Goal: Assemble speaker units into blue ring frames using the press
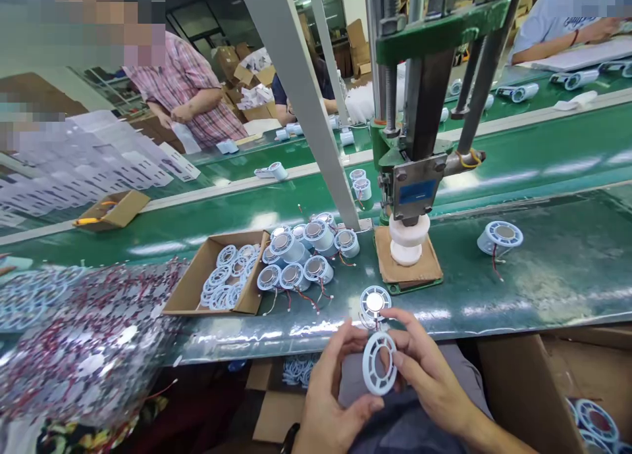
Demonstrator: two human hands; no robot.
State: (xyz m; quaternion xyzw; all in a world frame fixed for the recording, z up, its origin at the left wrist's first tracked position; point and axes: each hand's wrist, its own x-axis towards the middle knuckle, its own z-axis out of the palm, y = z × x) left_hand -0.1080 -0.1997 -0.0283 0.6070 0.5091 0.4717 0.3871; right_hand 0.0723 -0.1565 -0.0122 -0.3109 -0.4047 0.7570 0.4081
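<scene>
In front of my lap, a light blue spoked plastic ring is held up, tilted, between my two hands. My right hand pinches its right edge with thumb and fingers. Curled round from the other side, my left hand has its thumb at the ring's lower edge; its fingers are partly hidden behind. Just beyond, near the bench edge, sits a round light blue unit with a spoked top, a pale centre disc and thin wires, close to my right index finger.
A hand press with a white round head stands over a cardboard-covered base. Left of it are several light blue cylindrical units and a cardboard box of rings. One unit stands right. Co-workers sit beyond the green conveyor.
</scene>
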